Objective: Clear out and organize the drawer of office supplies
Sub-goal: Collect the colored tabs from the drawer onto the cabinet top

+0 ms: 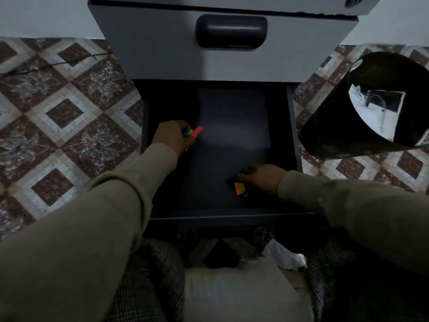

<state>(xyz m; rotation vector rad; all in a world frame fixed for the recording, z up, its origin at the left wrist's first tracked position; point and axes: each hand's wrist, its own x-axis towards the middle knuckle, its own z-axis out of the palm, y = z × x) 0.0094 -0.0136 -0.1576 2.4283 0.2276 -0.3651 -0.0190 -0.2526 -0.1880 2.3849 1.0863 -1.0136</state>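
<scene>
Drawer (293,126) pulled open at bottom of grey cabinet (162,49), dark inside, lined with dark sheet (232,140). Left hand (173,137) inside at left wall, fingers curled round small bundle of coloured sticky tabs (193,133), pink end poking out toward centre, blue and yellow strips beside it. Right hand (262,175) low at front right of drawer, fingertips on or pinching orange-yellow sticky pad (239,188) lying on liner; too dark to tell whether gripped or only touched. Hands well apart, both sleeves beige knit. Closed upper drawer with dark recessed handle (231,31) above. Black bin (371,108) tilted on floor just right of drawer, crumpled white paper (380,112) inside. Patterned diamond tile floor (65,108) both sides. Plaid trousers (144,287) and pale cushion (239,291) at bottom of view.
</scene>
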